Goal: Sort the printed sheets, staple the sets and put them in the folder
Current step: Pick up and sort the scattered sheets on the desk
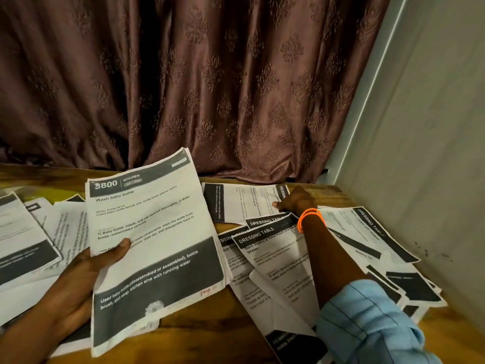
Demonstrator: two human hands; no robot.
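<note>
White printed kitchen sheets (154, 248), a thin stack, sit gripped in the left hand (86, 269) at nine o'clock. Right hand (294, 202) pinches a dressing-table sheet (249, 203) on the wooden table (210, 329) at one o'clock. Sorting continues; next, likely drawing that sheet onto its matching pile (275, 261).

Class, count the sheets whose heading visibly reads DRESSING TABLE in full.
3: two overlapping below the right hand, at and; one by the wall. Others are partly covered.
</note>
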